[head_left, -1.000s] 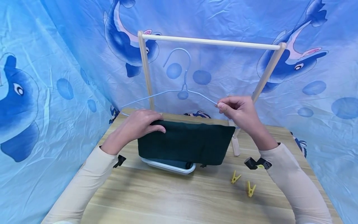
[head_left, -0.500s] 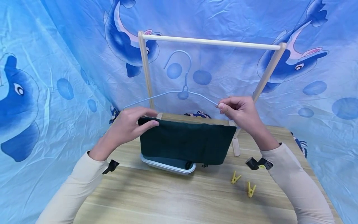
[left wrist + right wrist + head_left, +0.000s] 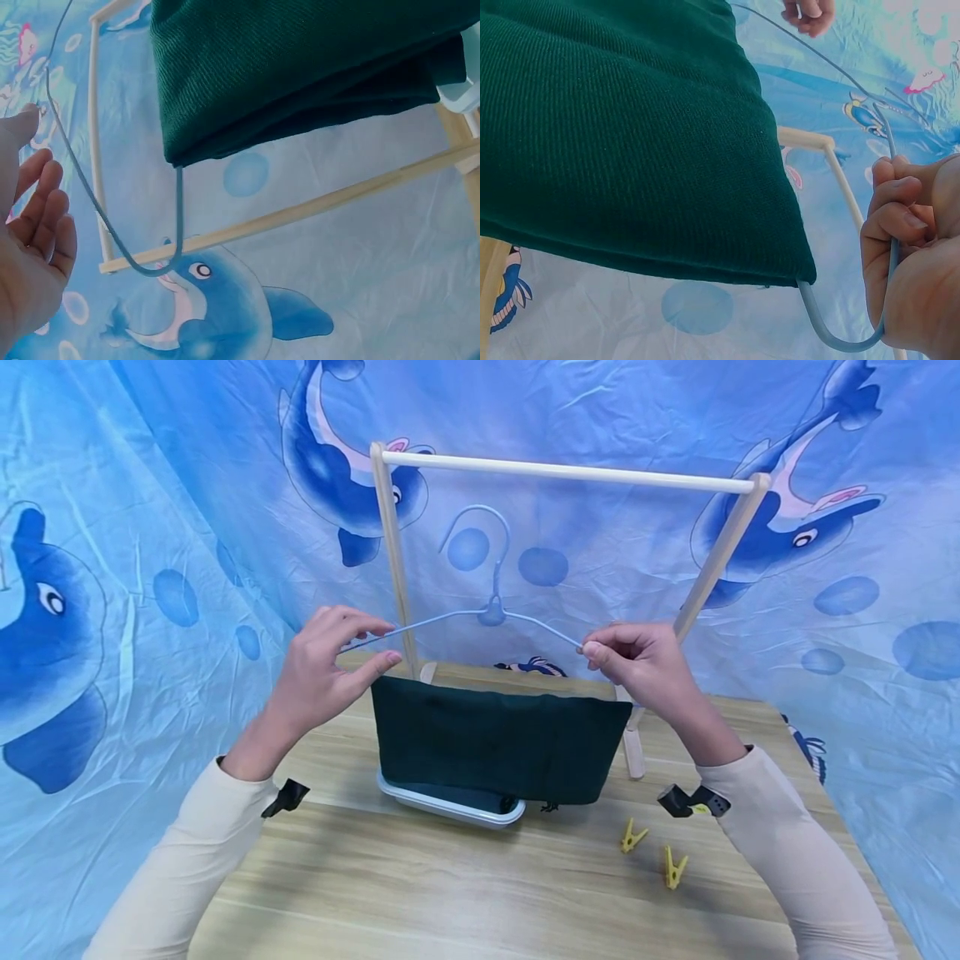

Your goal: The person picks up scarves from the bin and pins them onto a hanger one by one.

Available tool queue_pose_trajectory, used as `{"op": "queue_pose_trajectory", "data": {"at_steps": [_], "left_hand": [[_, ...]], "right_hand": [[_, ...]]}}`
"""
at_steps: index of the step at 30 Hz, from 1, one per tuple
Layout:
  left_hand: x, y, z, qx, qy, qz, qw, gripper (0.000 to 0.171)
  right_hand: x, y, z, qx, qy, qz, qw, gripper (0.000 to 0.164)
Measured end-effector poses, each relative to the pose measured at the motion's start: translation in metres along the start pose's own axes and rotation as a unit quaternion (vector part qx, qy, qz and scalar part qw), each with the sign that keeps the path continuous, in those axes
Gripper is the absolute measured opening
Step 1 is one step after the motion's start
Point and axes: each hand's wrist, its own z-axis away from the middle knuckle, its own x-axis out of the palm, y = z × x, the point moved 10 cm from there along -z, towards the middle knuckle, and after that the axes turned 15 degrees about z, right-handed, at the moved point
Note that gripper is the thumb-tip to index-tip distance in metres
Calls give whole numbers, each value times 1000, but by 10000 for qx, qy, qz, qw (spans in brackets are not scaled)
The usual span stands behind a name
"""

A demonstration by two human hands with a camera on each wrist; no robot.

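A light blue wire clothes hanger [image 3: 496, 603] is held up in front of a wooden rack. Over its lower bar lies a folded dark green ribbed cloth [image 3: 498, 743], hanging down on both sides. My right hand [image 3: 643, 667] pinches the hanger's right shoulder between thumb and fingers. Near the left shoulder is my left hand [image 3: 318, 672], thumb and fingers spread around the wire. In the left wrist view that hand [image 3: 34, 225] is apart from the wire, its fingers loosely bent. The cloth's corner meets the hanger's bend [image 3: 847, 346] in the right wrist view.
Behind the hanger stands the wooden rack with a white top rail [image 3: 566, 470]. A white-rimmed tray [image 3: 450, 810] sits partly hidden under the cloth. Two yellow clothespins [image 3: 632, 837] lie on the wooden table [image 3: 450, 902] at the right. Blue dolphin-print fabric surrounds the table.
My left hand has let go of the cloth's left end and moved up and left to the hanger's left shoulder. The hanger has sunk slightly; my right hand keeps its pinch.
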Motion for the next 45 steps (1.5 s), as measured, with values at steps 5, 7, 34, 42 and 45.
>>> {"op": "queue_pose_trajectory", "data": {"at_steps": [5, 7, 34, 42, 45], "left_hand": [[-1, -17, -3, -459, -95, 249, 9986, 29], [0, -24, -4, -739, -195, 352, 9965, 30], [-6, -41, -3, -726, 207, 1693, 9827, 18], [-16, -35, -3, -426, 696, 1586, 9840, 7], [-18, -31, -3, -296, 841, 1608, 9830, 6]], "right_hand": [[0, -1, 0, 8, -17, -3, 10000, 13], [0, -1, 0, 24, -14, -14, 10000, 13], [-6, -1, -6, 99, 24, 119, 9999, 13], [-4, -5, -11, 94, -148, 245, 9995, 13], [-3, -5, -11, 113, -225, 322, 9992, 12]]}}
